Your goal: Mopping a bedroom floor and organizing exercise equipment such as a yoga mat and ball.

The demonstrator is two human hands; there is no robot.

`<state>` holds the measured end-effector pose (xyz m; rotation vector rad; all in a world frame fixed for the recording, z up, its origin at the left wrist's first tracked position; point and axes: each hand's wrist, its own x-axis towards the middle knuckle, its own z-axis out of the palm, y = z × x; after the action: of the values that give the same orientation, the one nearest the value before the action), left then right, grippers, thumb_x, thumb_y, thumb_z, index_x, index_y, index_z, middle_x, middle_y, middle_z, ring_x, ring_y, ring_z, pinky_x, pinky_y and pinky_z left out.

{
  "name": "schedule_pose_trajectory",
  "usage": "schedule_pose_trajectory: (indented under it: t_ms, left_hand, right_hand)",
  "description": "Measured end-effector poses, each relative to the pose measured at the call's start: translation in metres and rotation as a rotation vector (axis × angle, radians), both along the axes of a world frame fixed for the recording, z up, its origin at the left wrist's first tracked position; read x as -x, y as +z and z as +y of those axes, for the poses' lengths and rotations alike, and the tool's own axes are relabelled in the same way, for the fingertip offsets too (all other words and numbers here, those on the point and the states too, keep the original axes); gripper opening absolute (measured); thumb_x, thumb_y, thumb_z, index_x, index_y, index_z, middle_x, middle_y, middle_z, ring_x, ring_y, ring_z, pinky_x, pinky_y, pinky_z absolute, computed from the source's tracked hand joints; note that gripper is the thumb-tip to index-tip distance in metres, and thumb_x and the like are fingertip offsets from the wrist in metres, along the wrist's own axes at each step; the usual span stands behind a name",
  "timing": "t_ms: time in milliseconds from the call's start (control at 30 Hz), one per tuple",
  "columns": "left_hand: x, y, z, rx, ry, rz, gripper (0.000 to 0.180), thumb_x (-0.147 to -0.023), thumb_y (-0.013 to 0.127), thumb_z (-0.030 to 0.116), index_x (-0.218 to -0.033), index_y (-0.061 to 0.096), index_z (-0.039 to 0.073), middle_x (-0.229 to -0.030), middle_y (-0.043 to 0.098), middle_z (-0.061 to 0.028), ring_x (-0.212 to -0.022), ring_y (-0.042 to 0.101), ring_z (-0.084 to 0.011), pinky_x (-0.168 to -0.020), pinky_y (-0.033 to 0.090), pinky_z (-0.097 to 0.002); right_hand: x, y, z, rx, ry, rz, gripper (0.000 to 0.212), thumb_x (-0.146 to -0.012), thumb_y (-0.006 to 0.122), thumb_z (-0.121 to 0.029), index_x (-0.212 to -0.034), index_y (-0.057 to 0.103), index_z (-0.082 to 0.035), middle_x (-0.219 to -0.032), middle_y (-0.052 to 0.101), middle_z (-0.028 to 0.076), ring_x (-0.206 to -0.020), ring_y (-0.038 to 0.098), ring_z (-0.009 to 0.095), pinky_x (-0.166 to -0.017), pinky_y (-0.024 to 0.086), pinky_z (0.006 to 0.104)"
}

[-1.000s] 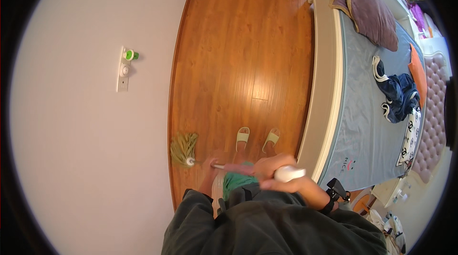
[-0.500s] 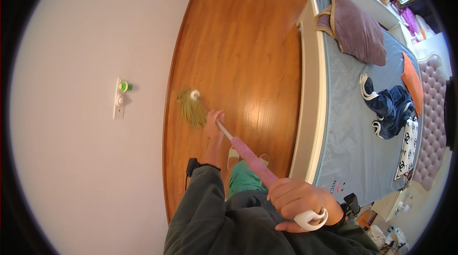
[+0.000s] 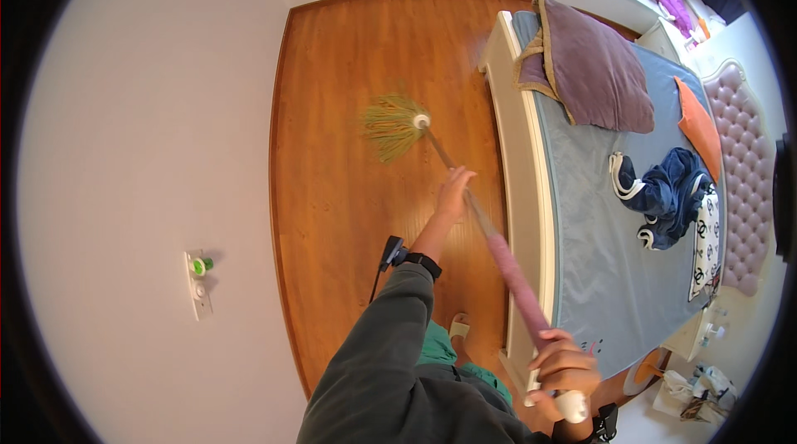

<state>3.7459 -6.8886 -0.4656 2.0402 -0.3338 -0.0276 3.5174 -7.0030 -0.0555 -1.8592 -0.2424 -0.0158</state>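
A mop [image 3: 516,278] with a pink-wrapped handle slants from my lower right up to its yellow-green strand head [image 3: 392,127], which is on or just over the wooden floor. Near the white cap at the handle's top end, my right hand [image 3: 566,373] is closed around the shaft. My left hand [image 3: 453,195] grips the bare shaft lower down, between the pink wrap and the strands. Strands fan out to the left of a round white collar, slightly blurred.
Along the right stands a bed [image 3: 525,137] with a cream frame, a brown pillow [image 3: 594,70], a dark blue blanket [image 3: 664,195] and an orange cushion [image 3: 699,128]. A white wall [image 3: 141,153] with a socket [image 3: 199,286] bounds the left. Wooden floor [image 3: 332,253] lies between.
The mop head has swung right and away from the left wall, its strands now spread leftward. Both hands moved right with the handle. The view has shifted, showing more of the far wall.
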Motion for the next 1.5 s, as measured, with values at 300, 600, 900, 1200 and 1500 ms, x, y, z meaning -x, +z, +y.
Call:
schedule_pose_trajectory:
  t_ms: [300,600,900,1200,1500]
  left_hand:
    - [-0.003,0.052,-0.021,-0.086,-0.567,-0.033,0.024,-0.062,0.074,0.006,-0.079,0.059,0.013,-0.089,0.062,-0.008,-0.095,0.059,-0.0336,-0.078,0.045,-0.0447]
    - [0.135,0.061,-0.07,-0.865,-1.226,-0.059,0.023,-0.072,0.067,0.01,-0.092,0.073,0.019,-0.098,0.07,-0.0069,-0.103,0.062,-0.0288,-0.084,0.047,-0.0438]
    - [0.531,0.102,-0.101,-0.688,-1.832,-0.096,0.019,-0.074,0.067,0.021,-0.091,0.073,0.023,-0.096,0.07,-0.0075,-0.096,0.066,-0.0286,-0.089,0.045,-0.0477]
    - [0.818,0.144,-0.013,-0.202,-2.42,0.247,0.021,-0.073,0.068,0.018,-0.093,0.072,0.014,-0.094,0.07,-0.0133,-0.093,0.064,-0.0355,-0.081,0.051,-0.0469]
    - [0.756,0.127,0.02,-0.309,-2.436,0.135,0.022,-0.077,0.07,0.025,-0.096,0.069,0.013,-0.087,0.069,-0.0144,-0.085,0.066,-0.0359,-0.075,0.052,-0.0466]
  right_hand:
    - [0.011,-0.025,-0.018,-0.232,-0.356,-0.18,0.026,-0.075,0.07,-0.017,-0.063,0.049,-0.007,-0.058,0.053,0.004,-0.062,0.058,0.023,-0.083,0.047,0.0481]
    - [0.212,-0.061,-0.011,-0.417,-0.816,-0.217,0.023,-0.071,0.066,-0.012,-0.062,0.046,-0.007,-0.06,0.049,0.005,-0.066,0.053,0.022,-0.086,0.042,0.0462]
    - [0.567,0.017,0.064,-0.425,-1.425,-0.278,0.032,-0.085,0.063,-0.027,-0.065,0.043,-0.013,-0.057,0.043,0.001,-0.062,0.046,0.017,-0.082,0.04,0.0419]
    - [0.687,0.119,0.22,0.009,-2.102,-0.265,0.035,-0.096,0.043,-0.025,-0.064,0.035,-0.015,-0.054,0.037,-0.001,-0.055,0.037,0.012,-0.071,0.034,0.0327]
    - [0.665,0.077,0.221,-0.177,-2.688,-0.772,0.042,-0.097,0.048,-0.021,-0.06,0.029,-0.018,-0.05,0.028,-0.003,-0.048,0.026,0.008,-0.057,0.027,0.0265]
